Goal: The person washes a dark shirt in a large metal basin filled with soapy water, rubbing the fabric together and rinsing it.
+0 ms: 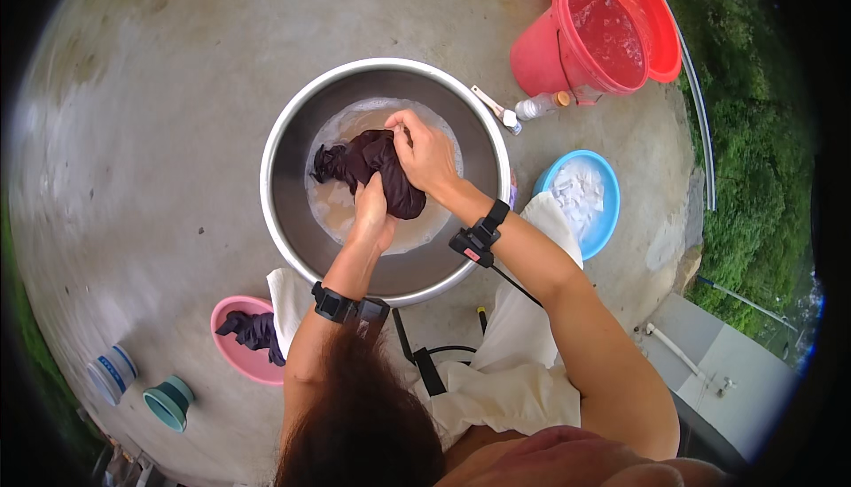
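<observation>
A wide steel basin (385, 63) stands before me with cloudy, sudsy water (412, 238) in the bottom. Over the water I have a bundled dark purple cloth (375, 158), its crumpled tail pointing left. From below, my left hand (375, 213) grips the bundle, thumb on top. My right hand (424, 154) is against its right side with the fingers loosely curled over the upper edge; its palm side is hidden. Both wrists wear black strapped devices.
Right of the basin are a brush (488, 100), a plastic bottle (537, 107), a blue basin (611, 204) of white cloths and a red bucket (538, 55) of water against a red tub (665, 48). At left are a pink basin (229, 347) with dark cloth and two small buckets (110, 377).
</observation>
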The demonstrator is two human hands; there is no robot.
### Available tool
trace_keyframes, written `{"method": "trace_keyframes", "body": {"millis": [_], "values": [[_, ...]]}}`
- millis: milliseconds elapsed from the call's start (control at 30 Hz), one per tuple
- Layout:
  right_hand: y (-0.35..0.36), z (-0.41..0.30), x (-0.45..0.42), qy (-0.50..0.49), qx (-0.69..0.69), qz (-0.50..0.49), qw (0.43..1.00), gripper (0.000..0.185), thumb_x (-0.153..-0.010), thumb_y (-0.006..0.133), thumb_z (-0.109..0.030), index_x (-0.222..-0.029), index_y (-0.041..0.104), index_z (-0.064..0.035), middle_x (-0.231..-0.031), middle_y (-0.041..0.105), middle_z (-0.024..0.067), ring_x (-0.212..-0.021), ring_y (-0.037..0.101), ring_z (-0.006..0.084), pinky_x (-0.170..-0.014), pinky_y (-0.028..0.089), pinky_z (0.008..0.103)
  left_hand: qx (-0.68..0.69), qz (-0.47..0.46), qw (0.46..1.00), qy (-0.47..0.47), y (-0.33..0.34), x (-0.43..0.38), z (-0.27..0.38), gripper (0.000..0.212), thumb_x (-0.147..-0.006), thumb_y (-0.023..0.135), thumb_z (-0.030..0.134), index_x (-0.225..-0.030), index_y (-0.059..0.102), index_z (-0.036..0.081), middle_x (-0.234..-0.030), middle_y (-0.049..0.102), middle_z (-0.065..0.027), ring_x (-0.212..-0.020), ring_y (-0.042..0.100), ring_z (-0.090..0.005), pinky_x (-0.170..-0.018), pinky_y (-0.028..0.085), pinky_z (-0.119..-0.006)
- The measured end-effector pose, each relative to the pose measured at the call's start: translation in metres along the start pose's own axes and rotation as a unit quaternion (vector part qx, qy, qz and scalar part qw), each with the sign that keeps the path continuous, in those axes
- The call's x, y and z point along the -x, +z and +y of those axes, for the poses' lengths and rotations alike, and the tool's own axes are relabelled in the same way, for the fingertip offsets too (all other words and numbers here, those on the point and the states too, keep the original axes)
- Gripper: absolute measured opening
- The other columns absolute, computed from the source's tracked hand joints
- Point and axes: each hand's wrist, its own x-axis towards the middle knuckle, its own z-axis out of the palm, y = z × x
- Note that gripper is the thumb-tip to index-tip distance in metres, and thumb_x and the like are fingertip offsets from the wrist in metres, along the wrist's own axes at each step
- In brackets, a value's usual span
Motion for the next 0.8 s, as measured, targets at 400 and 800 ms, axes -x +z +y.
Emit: {"method": "trace_keyframes", "body": {"millis": [400, 800], "values": [[-0.003, -0.008, 0.004, -0.014, -0.018, -0.016, 1.000, 0.012, -0.092, 0.055, -0.007, -0.100, 0.063, -0.0089, -0.082, 0.068, 0.0117, -0.069, 0.067, 0.0309, -0.060, 0.051, 0.0383, 0.009, 0.024, 1.000, 0.016, 0.004, 0.000, 0.001, 0.033, -0.104, 0.042, 0.027, -0.129, 0.053, 0.008, -0.121, 0.062, -0.0069, -0.108, 0.064, -0.0194, -0.088, 0.055, -0.037], [0.000, 0.000, 0.008, -0.036, 0.017, -0.011, 0.999, 0.013, -0.094, 0.055, -0.008, -0.105, 0.062, -0.0124, -0.079, 0.069, 0.0111, -0.065, 0.066, 0.0315, -0.056, 0.050, 0.0402, 0.024, 0.005, 0.999, 0.037, 0.001, -0.006, -0.006, 0.033, -0.102, 0.044, 0.022, -0.133, 0.049, 0.010, -0.121, 0.061, -0.0081, -0.111, 0.063, -0.0193, -0.089, 0.055, -0.035]]}}
